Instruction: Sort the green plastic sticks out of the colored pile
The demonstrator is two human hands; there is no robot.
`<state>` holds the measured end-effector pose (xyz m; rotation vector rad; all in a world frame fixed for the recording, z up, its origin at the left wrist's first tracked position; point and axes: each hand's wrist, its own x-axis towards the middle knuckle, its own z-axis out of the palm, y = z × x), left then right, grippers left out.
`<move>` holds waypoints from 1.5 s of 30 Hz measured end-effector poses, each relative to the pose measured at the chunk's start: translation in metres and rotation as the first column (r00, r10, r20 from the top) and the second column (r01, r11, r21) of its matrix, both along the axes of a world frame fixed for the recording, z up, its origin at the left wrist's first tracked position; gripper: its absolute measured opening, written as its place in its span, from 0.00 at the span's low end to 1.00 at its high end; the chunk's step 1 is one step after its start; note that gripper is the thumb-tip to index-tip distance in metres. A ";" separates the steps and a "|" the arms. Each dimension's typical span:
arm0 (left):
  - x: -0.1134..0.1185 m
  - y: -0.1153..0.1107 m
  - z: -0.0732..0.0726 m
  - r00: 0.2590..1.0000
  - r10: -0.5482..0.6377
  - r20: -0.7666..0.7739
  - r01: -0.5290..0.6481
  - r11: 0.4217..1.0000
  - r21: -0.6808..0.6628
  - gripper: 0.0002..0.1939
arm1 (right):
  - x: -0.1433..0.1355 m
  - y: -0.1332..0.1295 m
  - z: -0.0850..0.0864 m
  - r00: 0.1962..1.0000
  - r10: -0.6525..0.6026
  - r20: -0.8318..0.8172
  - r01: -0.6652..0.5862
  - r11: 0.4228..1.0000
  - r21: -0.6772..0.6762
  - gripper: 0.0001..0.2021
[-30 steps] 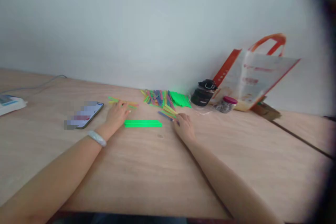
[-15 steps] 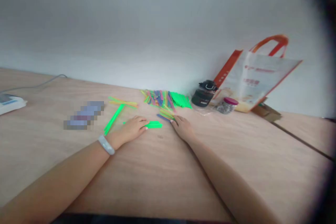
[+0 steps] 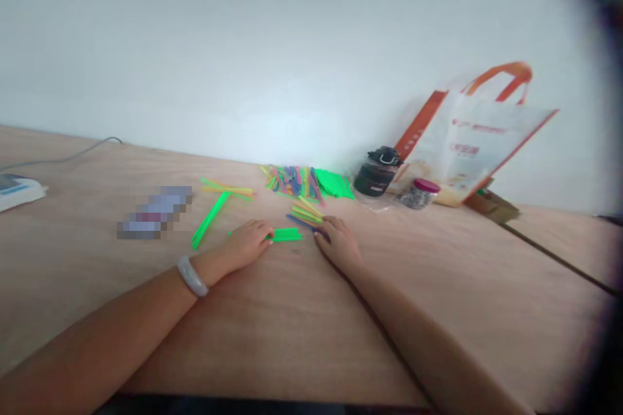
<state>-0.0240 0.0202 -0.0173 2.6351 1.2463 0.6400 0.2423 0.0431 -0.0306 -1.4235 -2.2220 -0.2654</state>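
Note:
My left hand point(image 3: 249, 241), with a pale bangle on its wrist, is closed over a bundle of thin green sticks point(image 3: 288, 235) lying on the table. The sticks' ends show on both sides of the fingers. My right hand point(image 3: 339, 240) has its fingers curled over the near end of a small group of yellow, orange and blue sticks point(image 3: 305, 213); they fan out to the left. Two longer green sticks point(image 3: 210, 219) lie left of my left hand. Crossed yellow and green sticks point(image 3: 228, 190) rest just behind those.
A pile of multicoloured sticks point(image 3: 296, 181) and a green stack point(image 3: 335, 183) lie near the wall. Right of them stand a dark bottle point(image 3: 374, 179), a jar with a red lid point(image 3: 420, 196) and a carrier bag point(image 3: 467, 149). A blurred-out flat object point(image 3: 158, 213) lies at left.
The green sticks under my left hand have turned slightly and look more level. Beside my right hand, the coloured sticks are spread a little wider. Both hands have barely shifted.

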 end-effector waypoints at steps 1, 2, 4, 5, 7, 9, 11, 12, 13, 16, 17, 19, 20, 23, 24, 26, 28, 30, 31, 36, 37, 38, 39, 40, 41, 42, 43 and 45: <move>0.000 -0.001 0.001 1.000 -0.001 0.003 0.001 1.000 -0.002 0.06 | 0.000 0.000 0.000 1.000 -0.002 0.005 0.002 1.000 -0.001 0.10; 0.000 -0.002 0.002 1.000 0.000 0.004 0.000 1.000 -0.002 0.05 | -0.001 0.000 -0.001 1.000 -0.009 0.011 0.009 1.000 -0.003 0.10; 0.000 -0.002 0.002 1.000 0.001 0.001 -0.001 1.000 0.003 0.05 | -0.001 0.001 0.000 0.999 -0.020 0.027 0.021 1.000 -0.011 0.10; 0.001 -0.002 0.002 1.000 0.001 -0.004 -0.001 1.000 0.012 0.05 | -0.002 0.001 0.001 0.999 -0.023 0.035 0.024 1.000 -0.015 0.10; 0.003 -0.002 0.001 1.000 0.000 -0.012 0.001 0.999 0.048 0.08 | -0.004 0.000 0.003 0.998 -0.028 0.054 0.029 0.999 -0.022 0.10; 0.006 -0.002 0.001 1.000 -0.017 -0.014 0.018 0.996 0.093 0.11 | -0.007 -0.002 0.007 0.997 -0.039 0.071 0.040 0.999 -0.020 0.10; 0.011 -0.002 0.002 0.998 -0.051 -0.023 0.054 0.990 0.128 0.11 | -0.010 -0.004 0.010 0.995 -0.043 0.088 0.044 0.999 -0.010 0.10; 0.013 -0.003 0.003 0.997 -0.065 -0.030 0.069 0.988 0.135 0.10 | -0.011 -0.004 0.011 0.995 -0.038 0.093 0.039 0.999 -0.004 0.10; 0.015 -0.004 0.003 0.997 -0.073 -0.038 0.078 0.988 0.136 0.09 | -0.013 -0.005 0.012 0.995 -0.031 0.095 0.031 1.000 0.001 0.10; 0.019 -0.006 0.006 0.997 -0.060 -0.054 0.066 0.992 0.109 0.08 | -0.016 -0.007 0.014 0.999 -0.012 0.051 0.011 1.000 0.012 0.10; 0.019 -0.007 0.007 0.997 -0.052 -0.059 0.058 0.993 0.103 0.08 | -0.017 -0.008 0.014 1.000 -0.006 0.018 0.005 1.000 0.009 0.10; 0.020 -0.007 0.008 0.996 -0.051 -0.073 0.059 0.993 0.103 0.09 | -0.020 -0.011 0.014 0.997 0.014 -0.069 -0.015 1.000 -0.004 0.09; 0.021 -0.007 0.008 0.995 -0.055 -0.080 0.063 0.992 0.106 0.09 | -0.021 -0.013 0.015 0.993 0.030 -0.115 -0.031 0.999 -0.011 0.10; 0.023 -0.007 0.010 0.994 -0.077 -0.083 0.087 0.989 0.123 0.09 | -0.027 -0.017 0.017 0.970 0.091 -0.226 -0.099 0.995 -0.026 0.12; 0.025 -0.006 0.010 0.993 -0.087 -0.078 0.097 0.986 0.133 0.08 | -0.029 -0.018 0.018 0.961 0.106 -0.256 -0.117 0.993 -0.031 0.12; 0.028 -0.007 0.011 0.994 -0.096 -0.057 0.104 0.982 0.158 0.08 | -0.032 -0.019 0.020 0.939 0.115 -0.324 -0.136 0.990 -0.044 0.14; 0.030 -0.007 0.012 0.997 -0.078 -0.027 0.082 0.982 0.173 0.08 | -0.034 -0.018 0.020 0.907 0.091 -0.411 -0.129 0.989 -0.066 0.14; 0.031 -0.008 0.012 0.999 -0.033 0.022 0.029 0.984 0.176 0.09 | -0.036 -0.018 0.019 0.859 0.045 -0.510 -0.116 0.988 -0.107 0.14; 0.031 -0.009 0.011 0.999 -0.018 0.047 0.010 0.984 0.179 0.09 | -0.037 -0.018 0.019 0.830 0.018 -0.558 -0.115 0.983 -0.140 0.14; 0.028 -0.008 0.007 0.993 -0.011 0.120 -0.013 0.981 0.194 0.13 | -0.044 -0.022 0.020 0.656 -0.077 -0.751 -0.253 0.915 -0.315 0.14; 0.028 -0.007 0.007 0.993 -0.005 0.114 -0.017 0.982 0.191 0.13 | -0.046 -0.023 0.020 0.629 -0.080 -0.773 -0.288 0.900 -0.328 0.14; 0.027 -0.007 0.007 0.994 0.005 0.107 -0.025 0.982 0.188 0.13 | -0.048 -0.025 0.021 0.612 -0.080 -0.787 -0.314 0.889 -0.334 0.14; 0.027 -0.008 0.008 0.995 0.014 0.099 -0.033 0.982 0.187 0.13 | -0.049 -0.026 0.022 0.604 -0.078 -0.793 -0.326 0.884 -0.335 0.14; 0.028 -0.008 0.008 0.995 0.022 0.093 -0.039 0.982 0.185 0.12 | -0.051 -0.027 0.023 0.606 -0.073 -0.792 -0.327 0.885 -0.331 0.14; 0.028 -0.009 0.010 0.996 0.027 0.089 -0.043 0.982 0.182 0.12 | -0.053 -0.029 0.024 0.616 -0.063 -0.785 -0.319 0.891 -0.322 0.14; 0.029 -0.010 0.011 0.995 0.033 0.092 -0.049 0.983 0.177 0.12 | -0.054 -0.030 0.024 0.631 -0.050 -0.774 -0.307 0.900 -0.309 0.13; 0.030 -0.012 0.013 0.994 0.037 0.099 -0.054 0.984 0.171 0.11 | -0.056 -0.031 0.024 0.650 -0.035 -0.759 -0.297 0.908 -0.296 0.13; 0.031 -0.015 0.015 0.993 0.044 0.106 -0.060 0.986 0.156 0.11 | -0.058 -0.032 0.024 0.682 -0.003 -0.731 -0.294 0.914 -0.278 0.13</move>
